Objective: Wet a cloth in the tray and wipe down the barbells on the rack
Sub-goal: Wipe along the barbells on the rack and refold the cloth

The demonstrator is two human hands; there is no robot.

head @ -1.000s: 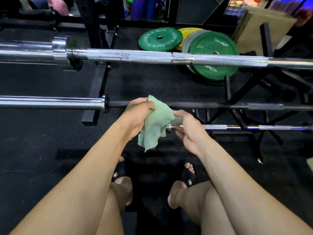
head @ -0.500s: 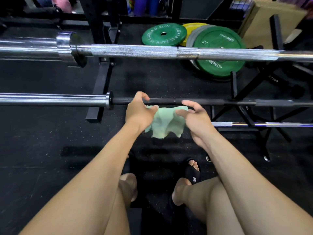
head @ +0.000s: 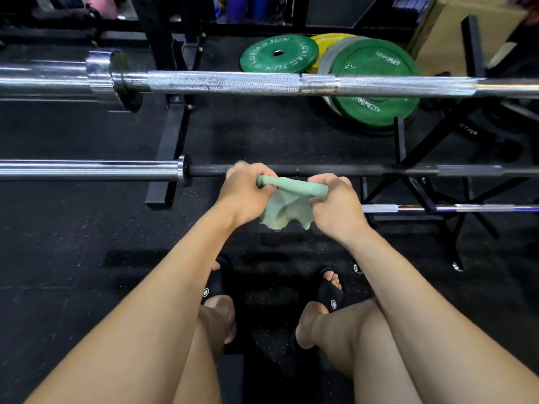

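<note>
Both hands hold a pale green, soft cloth (head: 287, 201) in the air just in front of the black-shafted barbell with the chrome sleeve (head: 335, 170), the middle bar on the black steel rack (head: 167, 135). The left hand (head: 243, 193) curls its fingers round one end of the cloth's rolled upper edge and the right hand (head: 335, 199) curls round the other end, so that the edge is stretched into a tight roll between them while the rest hangs loose below. The cloth does not appear to touch the black bar yet; the rolled edge sits just below and in front of it. The likeliest trouble, as I judge it, is that the roll is too narrow a strip: laid over the shaft like that it would wipe only a thin band, and the loose flap could snag on the collar beside the left hand. If either hand slackens, the cloth could slip free and drop onto the black speckled rubber floor (head: 73, 243) near the sandalled feet, picking up grit that would then be rubbed onto the bar. The thick knurled silver barbell (head: 233, 83) above and the thin chrome barbell (head: 452, 208) lower down to the right are well apart from the cloth. No tray shows in this view, and whether the cloth is damp cannot be told.
</note>
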